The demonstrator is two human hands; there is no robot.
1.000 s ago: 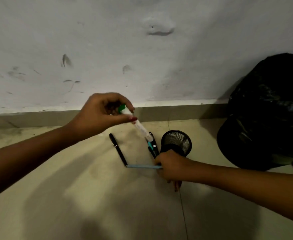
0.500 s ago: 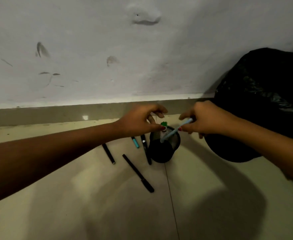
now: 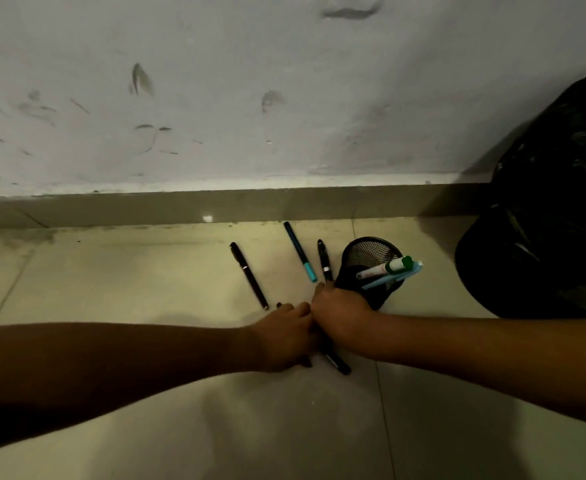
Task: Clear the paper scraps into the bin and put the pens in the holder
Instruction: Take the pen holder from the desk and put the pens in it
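Observation:
My left hand (image 3: 284, 337) lies palm down on the floor over a long black pen (image 3: 338, 364), whose ends stick out on both sides of it. Pressed against it, my right hand (image 3: 340, 315) has curled fingers that meet the lower end of a short black pen (image 3: 323, 258) beside the holder; its grip is hidden. The black mesh holder (image 3: 364, 252) contains a green-capped white marker (image 3: 385, 268) and a light blue pen (image 3: 393, 278). A teal-tipped pen (image 3: 300, 252) and another black pen (image 3: 249, 274) lie loose on the floor.
A black bin bag (image 3: 544, 220) fills the right side, close to the holder. The wall and its skirting (image 3: 180, 206) run just behind the pens. Pale floor tiles (image 3: 128, 278) stretch to the left and toward me. No paper scraps are visible.
The green-capped marker and the light blue pen went from my hands into the holder. Both hands then dropped to the floor onto the black pens.

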